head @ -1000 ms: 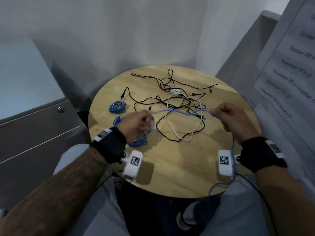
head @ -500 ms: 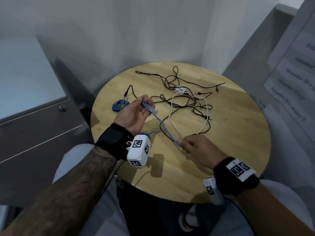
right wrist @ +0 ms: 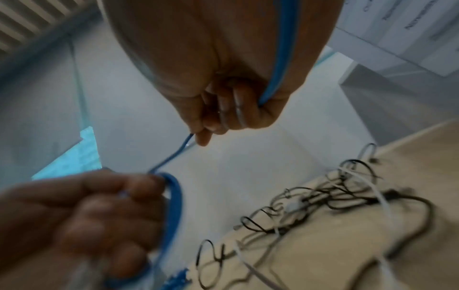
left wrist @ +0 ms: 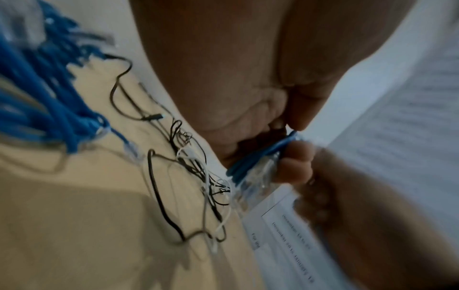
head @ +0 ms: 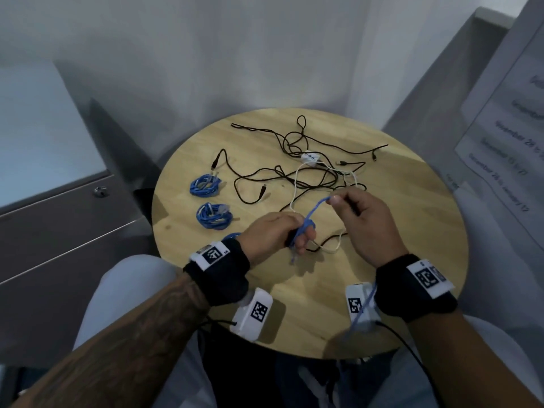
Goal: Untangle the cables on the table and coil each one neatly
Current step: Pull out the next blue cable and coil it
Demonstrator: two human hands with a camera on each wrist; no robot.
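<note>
While the left hand [head: 273, 234] grips a few turns of blue cable [head: 312, 214] wound round its fingers, we note the right hand [head: 368, 222] pinching the same cable just beyond, above the round table [head: 412, 231]. Two blue coils [head: 205, 187] lie at the table's left; black cables [head: 294, 178] and a white cable [head: 297, 187] lie tangled behind the hands.

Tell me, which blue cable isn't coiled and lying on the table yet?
The blue cable stretched between the left hand and right hand. The two blue coils already lie bundled on the table.
</note>
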